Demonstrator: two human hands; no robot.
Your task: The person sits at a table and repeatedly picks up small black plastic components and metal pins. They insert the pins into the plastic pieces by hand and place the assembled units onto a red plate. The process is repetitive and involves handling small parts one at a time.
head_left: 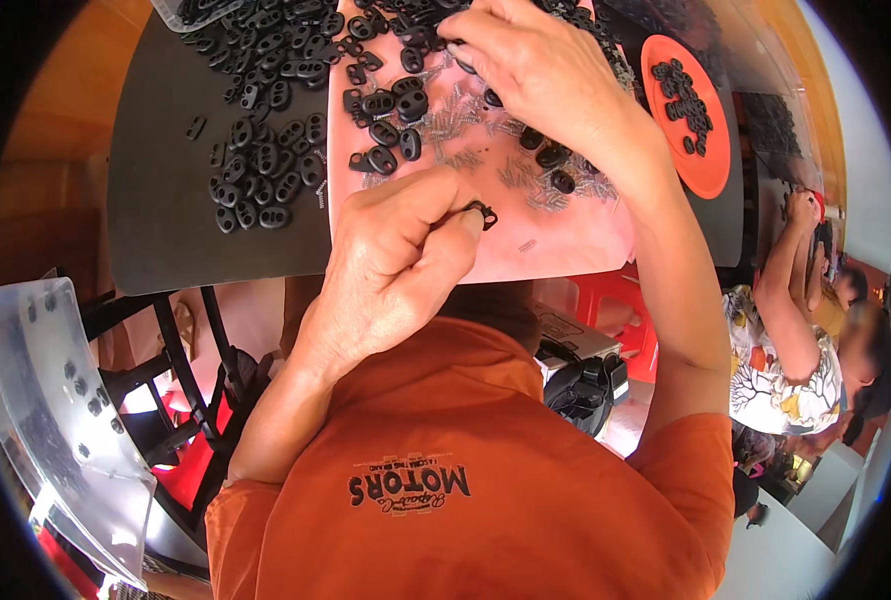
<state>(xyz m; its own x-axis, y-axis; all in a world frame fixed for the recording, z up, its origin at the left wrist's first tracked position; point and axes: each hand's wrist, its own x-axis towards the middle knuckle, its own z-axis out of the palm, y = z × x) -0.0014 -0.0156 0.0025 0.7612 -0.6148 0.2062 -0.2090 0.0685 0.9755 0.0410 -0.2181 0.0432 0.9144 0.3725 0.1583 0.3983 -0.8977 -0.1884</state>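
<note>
Between the thumb and forefinger of my left hand (390, 255) is a small black cord lock part (486, 214) with a round hole showing. That hand is closed in a pinch just above the near part of a pink sheet (575, 240). Farther off, my right hand (550, 80) reaches over the sheet into loose black pieces, its fingers bent together; what its fingertips grip is too hidden to make out. Many small metal springs (450, 122) lie scattered beneath and beside it. Several oval black cord lock bodies (395, 140) with two holes lie left of the right hand.
More black cord locks (265, 165) are heaped on the dark table (165, 210) at left. An orange plate (705, 182) of black pieces stands at right. A clear plastic bin (40, 370) is low at left. Another person (790, 350) sits at far right, near a red stool (630, 310).
</note>
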